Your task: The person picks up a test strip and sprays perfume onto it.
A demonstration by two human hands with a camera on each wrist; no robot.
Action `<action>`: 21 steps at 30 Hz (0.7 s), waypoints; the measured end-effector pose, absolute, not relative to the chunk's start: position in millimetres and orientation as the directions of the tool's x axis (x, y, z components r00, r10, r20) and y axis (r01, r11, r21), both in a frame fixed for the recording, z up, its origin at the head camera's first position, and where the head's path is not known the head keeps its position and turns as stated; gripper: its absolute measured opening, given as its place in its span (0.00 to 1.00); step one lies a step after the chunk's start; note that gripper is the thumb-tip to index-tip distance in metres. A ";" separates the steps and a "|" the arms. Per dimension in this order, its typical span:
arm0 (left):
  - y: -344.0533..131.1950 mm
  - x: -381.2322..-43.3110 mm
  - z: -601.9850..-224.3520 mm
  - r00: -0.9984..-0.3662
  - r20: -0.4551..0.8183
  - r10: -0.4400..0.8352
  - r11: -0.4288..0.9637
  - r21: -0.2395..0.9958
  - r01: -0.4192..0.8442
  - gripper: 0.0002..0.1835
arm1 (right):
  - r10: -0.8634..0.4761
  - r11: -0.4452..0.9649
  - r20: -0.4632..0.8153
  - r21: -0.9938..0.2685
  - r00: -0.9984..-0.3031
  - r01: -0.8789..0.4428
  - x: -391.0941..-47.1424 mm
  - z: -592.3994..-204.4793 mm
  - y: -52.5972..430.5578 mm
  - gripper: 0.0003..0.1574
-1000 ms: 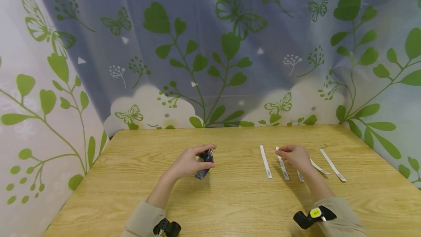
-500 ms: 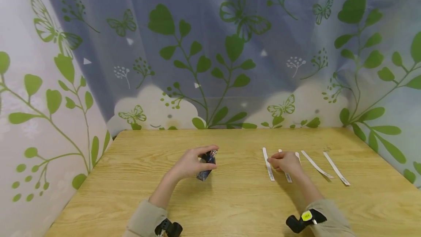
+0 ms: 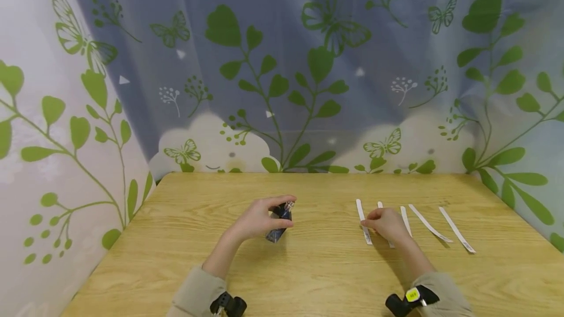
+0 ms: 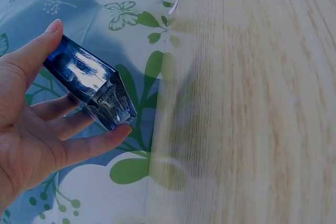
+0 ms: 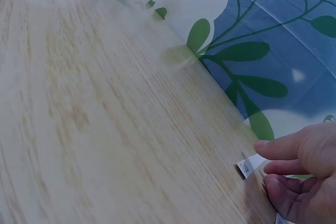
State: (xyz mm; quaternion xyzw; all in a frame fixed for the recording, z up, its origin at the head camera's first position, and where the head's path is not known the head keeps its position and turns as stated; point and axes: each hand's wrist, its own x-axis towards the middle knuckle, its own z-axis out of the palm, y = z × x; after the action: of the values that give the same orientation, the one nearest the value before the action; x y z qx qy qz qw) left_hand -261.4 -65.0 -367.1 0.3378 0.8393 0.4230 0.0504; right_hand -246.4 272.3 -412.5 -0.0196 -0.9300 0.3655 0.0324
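Observation:
My left hand (image 3: 254,219) holds a small dark blue glass perfume bottle (image 3: 276,235), tilted, with a silver spray neck. In the left wrist view the thumb lies along one side of the bottle (image 4: 84,72) and a fingertip is at its thick clear base. My right hand (image 3: 389,224) reaches over the row of white paper test strips. Its thumb and finger pinch at the long edge of the leftmost strip (image 3: 360,209). The right wrist view shows that strip's printed end (image 5: 244,168) beside the fingertips. Part of the second strip (image 3: 380,205) is hidden under the hand.
To the right lie more strips: one partly behind the hand (image 3: 405,219), a curved one (image 3: 428,223) and the rightmost one (image 3: 457,229). All are on the wooden table (image 3: 308,268). A patterned curtain (image 3: 282,62) hangs at its back edge.
My right hand has moved left across the strips to the leftmost one, uncovering the middle strips. The left hand keeps the bottle in the same place. The head view has shifted slightly.

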 end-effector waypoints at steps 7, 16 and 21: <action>-64.8 -261.5 -366.4 -0.767 0.196 0.611 0.416 0.744 0.523 0.31 | 0.066 0.738 0.062 -0.675 -0.996 0.006 -246.2 -414.1 271.8 0.17; -64.2 -263.7 -368.7 -0.762 0.204 0.614 0.419 0.735 0.534 0.30 | 0.071 0.770 0.124 -0.637 -0.990 -0.025 -246.8 -416.8 271.3 0.14; -63.2 -263.9 -369.5 -0.759 0.201 0.619 0.414 0.738 0.533 0.31 | 0.075 0.772 0.125 -0.636 -0.989 -0.022 -245.9 -418.4 270.7 0.13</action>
State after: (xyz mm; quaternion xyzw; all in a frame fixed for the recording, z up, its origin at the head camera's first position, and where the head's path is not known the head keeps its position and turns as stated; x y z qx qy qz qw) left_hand -263.9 -63.2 -369.5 0.3433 0.8393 0.4184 0.0516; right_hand -245.9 270.7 -418.4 -0.0142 -0.9384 0.3377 0.0718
